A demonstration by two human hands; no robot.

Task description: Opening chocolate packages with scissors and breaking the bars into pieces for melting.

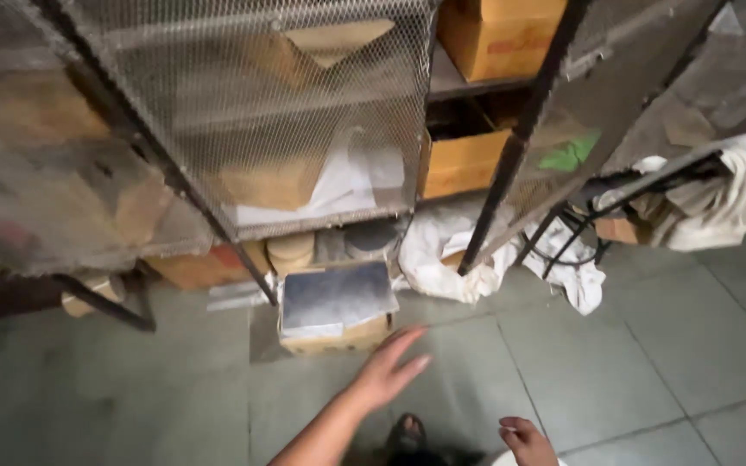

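- Head view looks down at my right hand (525, 440), low at the frame's bottom edge; its fingers curl loosely inward and hold nothing that I can see, as if it hangs idle while the other arm does the reaching.
- Just left of it, my foot in a dark sandal (406, 431) stands on the grey tiled floor (692, 345).
- My left hand (388, 369) stretches forward, palm down, fingers straight and slightly spread, empty; it hovers above the floor, near the box but not touching it.
- That small box (336, 311) sits on the floor just ahead of my fingertips, a grey sheet lying flat over its top, likely as a cover; it stands in front of the rack rather than in it, so it is the easiest thing to reach.
- Right of the box, white bags (442, 250) slump against the rack's foot, soft enough to be pushed into the gap.
- Behind the box, round tins (291, 252) are tucked under the lowest shelf.
- Mesh doors (252, 112) swing open on the rack, so the cardboard boxes (464, 162) on the shelves show, stacked to fill each level.
- Far right, pale cloth (727, 198) drapes over a dark metal stand (580, 216), kept off the floor.
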